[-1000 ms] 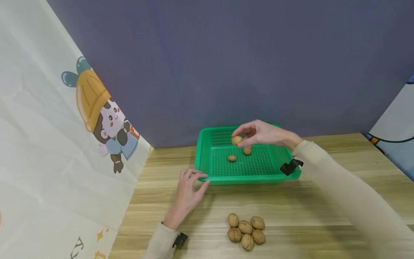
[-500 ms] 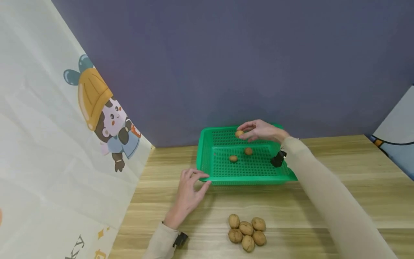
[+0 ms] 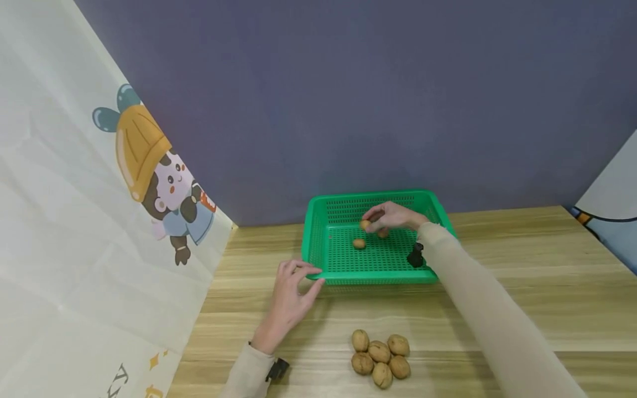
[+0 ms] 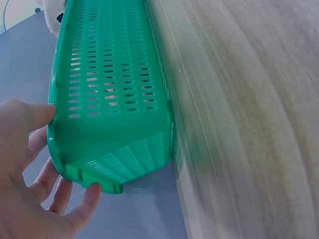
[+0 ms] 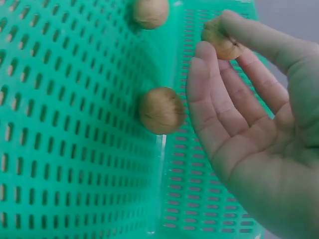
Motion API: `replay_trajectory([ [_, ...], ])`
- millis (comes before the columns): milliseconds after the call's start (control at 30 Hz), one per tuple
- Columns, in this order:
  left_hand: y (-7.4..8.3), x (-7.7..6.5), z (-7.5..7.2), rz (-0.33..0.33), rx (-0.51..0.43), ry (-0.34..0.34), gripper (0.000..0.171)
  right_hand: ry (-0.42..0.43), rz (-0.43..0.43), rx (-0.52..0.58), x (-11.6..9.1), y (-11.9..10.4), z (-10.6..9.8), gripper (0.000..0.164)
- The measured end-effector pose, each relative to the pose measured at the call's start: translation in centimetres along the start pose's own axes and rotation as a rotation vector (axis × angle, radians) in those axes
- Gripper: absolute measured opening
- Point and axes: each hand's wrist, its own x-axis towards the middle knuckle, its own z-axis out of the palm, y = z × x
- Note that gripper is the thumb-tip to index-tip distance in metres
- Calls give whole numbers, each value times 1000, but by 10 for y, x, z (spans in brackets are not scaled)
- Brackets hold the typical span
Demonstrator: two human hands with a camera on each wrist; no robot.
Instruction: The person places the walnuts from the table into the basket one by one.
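My right hand [image 3: 391, 215] pinches a walnut [image 5: 222, 42] between thumb and fingers, inside the green plastic basket [image 3: 378, 278]. Beneath and beside that hand, two more walnuts lie on the perforated basket floor: one walnut [image 3: 359, 244] in plain sight, the other walnut [image 5: 161, 110] partly covered by the hand in the head view. At the basket's near left corner, my left hand [image 3: 288, 293] holds the rim [image 4: 53, 142], its thumb against one side and its fingers reaching round the corner.
Several walnuts [image 3: 380, 352] sit in a cluster on the wooden table [image 3: 278, 365], in front of the basket. A dark grey panel [image 3: 348, 99] rises right behind the basket. A pale printed sheet [image 3: 59, 221] stands at the left.
My right hand moves slightly toward the far side of the basket, then lowers toward the floor with the walnut. My left hand stays at the rim.
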Motion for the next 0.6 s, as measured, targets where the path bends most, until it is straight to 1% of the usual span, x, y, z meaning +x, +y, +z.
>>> replay_trajectory([
  [100, 0, 0, 0, -3, 2, 1, 19, -17, 24, 37, 2, 2, 4, 56],
  [133, 0, 0, 0, -4, 2, 2, 19, -17, 29, 25, 3, 3, 4, 56],
  [400, -1, 1, 0, 15, 4, 22, 17, 7, 40, -173, 7, 3, 12, 53],
  [500, -1, 1, 1, 17, 4, 23, 17, 9, 37, -220, 7, 2, 15, 51],
  [600, -1, 1, 1, 18, 4, 25, 17, 3, 36, -236, 8, 2, 16, 50],
])
